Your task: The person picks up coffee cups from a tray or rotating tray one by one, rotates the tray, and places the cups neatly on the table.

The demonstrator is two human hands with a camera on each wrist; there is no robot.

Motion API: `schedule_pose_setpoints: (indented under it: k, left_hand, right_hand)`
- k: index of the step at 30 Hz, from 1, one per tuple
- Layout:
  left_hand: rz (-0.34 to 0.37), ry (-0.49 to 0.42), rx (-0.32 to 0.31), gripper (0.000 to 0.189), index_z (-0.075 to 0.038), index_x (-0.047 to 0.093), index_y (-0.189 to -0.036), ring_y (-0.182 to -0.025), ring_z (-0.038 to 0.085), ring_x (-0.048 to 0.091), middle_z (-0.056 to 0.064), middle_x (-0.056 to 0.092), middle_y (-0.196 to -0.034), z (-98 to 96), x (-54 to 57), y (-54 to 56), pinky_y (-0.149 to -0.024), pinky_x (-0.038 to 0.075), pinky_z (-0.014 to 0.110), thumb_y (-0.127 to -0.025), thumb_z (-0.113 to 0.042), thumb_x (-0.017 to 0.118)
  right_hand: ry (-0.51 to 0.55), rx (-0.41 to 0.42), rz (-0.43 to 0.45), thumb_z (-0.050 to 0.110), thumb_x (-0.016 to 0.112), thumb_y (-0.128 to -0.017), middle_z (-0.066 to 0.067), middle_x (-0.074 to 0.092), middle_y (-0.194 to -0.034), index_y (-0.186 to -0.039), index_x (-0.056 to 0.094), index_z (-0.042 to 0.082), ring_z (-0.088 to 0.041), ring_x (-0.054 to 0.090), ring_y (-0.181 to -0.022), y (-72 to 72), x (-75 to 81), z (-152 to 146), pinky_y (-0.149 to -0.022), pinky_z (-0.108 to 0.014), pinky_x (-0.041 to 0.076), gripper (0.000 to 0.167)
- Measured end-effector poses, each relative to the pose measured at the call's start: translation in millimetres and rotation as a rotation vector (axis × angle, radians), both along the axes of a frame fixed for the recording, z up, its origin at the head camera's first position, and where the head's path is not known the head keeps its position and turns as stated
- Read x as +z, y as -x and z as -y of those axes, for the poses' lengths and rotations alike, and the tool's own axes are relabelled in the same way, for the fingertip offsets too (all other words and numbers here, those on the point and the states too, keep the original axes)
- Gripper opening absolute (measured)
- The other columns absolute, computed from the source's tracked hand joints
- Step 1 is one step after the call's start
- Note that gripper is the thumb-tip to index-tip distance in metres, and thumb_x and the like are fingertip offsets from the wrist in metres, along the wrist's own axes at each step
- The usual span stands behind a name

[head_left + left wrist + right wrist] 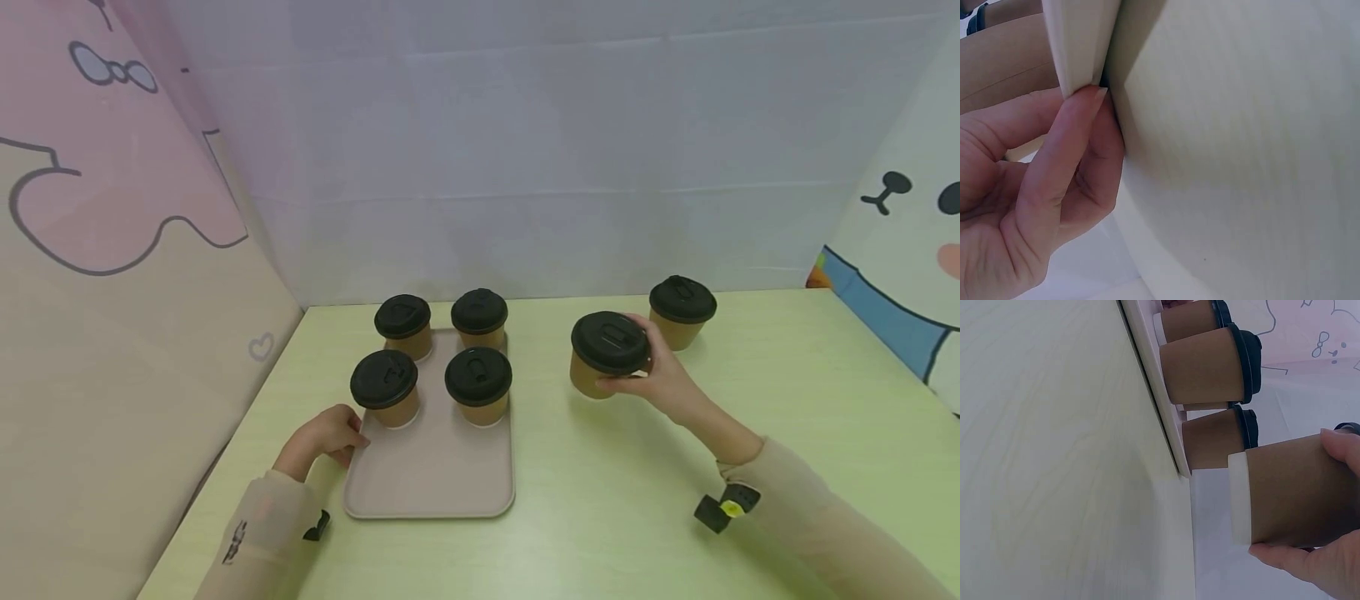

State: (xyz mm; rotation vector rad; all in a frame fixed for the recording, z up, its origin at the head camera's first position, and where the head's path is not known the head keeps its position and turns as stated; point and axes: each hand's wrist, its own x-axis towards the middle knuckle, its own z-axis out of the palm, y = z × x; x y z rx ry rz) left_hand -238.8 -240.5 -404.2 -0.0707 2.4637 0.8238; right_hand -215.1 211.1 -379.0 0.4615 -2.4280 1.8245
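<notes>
Plainly, the head view shows the left grip (pixel 330 435) at the left rim of a pinkish tray (pixel 431 479) on the pale green counter (pixel 600 517). Four lidded cups (pixel 480 382) stand upright on its farther part, two by two. Right of the tray, the right grip (pixel 667 379) curls round the held cup (pixel 606 343), brown with a black lid; a spare cup (pixel 681 307) stands behind it, farther right. From the left wrist, bent fingers pinch the tray's edge, close to the counter. From the right wrist, thumb and fingers clasp the held cup, its white base raised off the counter.
</notes>
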Motion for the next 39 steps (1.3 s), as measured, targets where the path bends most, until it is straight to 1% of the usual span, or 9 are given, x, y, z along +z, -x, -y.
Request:
schedule_pose_setpoints:
  k: [6,11,14,19,23,27,34,39]
  left_hand:
    - [0.003,-0.035,0.007,0.023,0.011,0.049,-0.094,-0.062,0.016,0.059,0.013,0.054,-0.078,0.8,1.1,-2.1,-0.059,0.055,0.031,-0.078,0.004,0.063]
    - [0.001,-0.056,0.017,0.023,0.01,0.049,-0.092,-0.059,0.015,0.058,0.011,0.052,-0.076,2.3,0.8,-2.3,-0.058,0.054,0.03,-0.077,0.004,0.064]
    - [0.012,-0.079,0.021,0.023,0.009,0.049,-0.092,-0.06,0.014,0.059,0.011,0.053,-0.078,5.2,-1.7,-0.3,-0.059,0.055,0.03,-0.076,0.004,0.065]
    - [0.047,-0.134,0.024,0.025,0.008,0.05,-0.093,-0.06,0.011,0.061,0.009,0.055,-0.081,12.8,-9.5,5.2,-0.06,0.055,0.028,-0.076,0.002,0.067]
    - [0.081,-0.166,0.021,0.023,0.007,0.051,-0.093,-0.058,0.008,0.06,0.007,0.056,-0.08,16.4,-12.0,9.4,-0.059,0.054,0.025,-0.077,0.001,0.067]
    - [0.104,-0.168,0.023,0.022,0.005,0.051,-0.091,-0.058,0.007,0.058,0.006,0.055,-0.078,16.6,-10.3,11.0,-0.058,0.053,0.023,-0.077,0.001,0.067]
    - [0.103,-0.169,0.027,0.021,0.004,0.05,-0.09,-0.057,0.007,0.058,0.005,0.053,-0.077,14.6,-6.5,10.1,-0.057,0.053,0.023,-0.077,0.002,0.067]
    - [0.111,-0.181,0.03,0.021,0.003,0.048,-0.089,-0.056,0.006,0.057,0.005,0.051,-0.077,14.2,-6.2,9.9,-0.056,0.052,0.021,-0.077,0.003,0.066]
  right_hand:
    - [-0.007,-0.018,0.003,-0.001,0.074,-0.071,0.013,0.039,-0.128,-0.14,0.02,0.013,0.002,0.049,-0.103,0.5,0.3,-1,-0.081,-0.017,0.045,0.089]
    - [-0.007,-0.032,0.011,-0.001,0.075,-0.071,0.012,0.038,-0.127,-0.14,0.021,0.014,0.002,0.049,-0.103,2.0,-1.4,-3,-0.081,-0.016,0.045,0.089]
    - [-0.007,-0.035,0.012,-0.001,0.075,-0.071,0.013,0.038,-0.127,-0.14,0.021,0.014,0.003,0.048,-0.103,3.0,-3.0,-5,-0.081,-0.016,0.045,0.088]
    - [-0.002,-0.029,-0.003,-0.002,0.074,-0.072,0.015,0.038,-0.126,-0.14,0.021,0.013,0.004,0.048,-0.103,3.9,-5.2,-7,-0.08,-0.014,0.045,0.088]
    - [-0.006,-0.023,0.0,-0.001,0.074,-0.072,0.014,0.037,-0.126,-0.14,0.02,0.013,0.004,0.049,-0.103,3.5,-5.8,-6,-0.08,-0.015,0.045,0.087]
    - [-0.013,-0.017,0.011,0.0,0.074,-0.072,0.011,0.036,-0.129,-0.14,0.02,0.013,0.002,0.048,-0.103,3.3,-6.6,-4,-0.081,-0.018,0.046,0.087]
    - [-0.021,-0.04,0.028,0.0,0.075,-0.071,0.007,0.036,-0.13,-0.14,0.021,0.014,0.001,0.048,-0.103,6.9,-5.6,-2,-0.082,-0.018,0.044,0.088]
    - [-0.027,-0.049,0.037,0.001,0.075,-0.072,0.003,0.036,-0.132,-0.14,0.02,0.012,0.002,0.044,-0.107,10.7,-3.7,0,-0.085,-0.018,0.041,0.088]
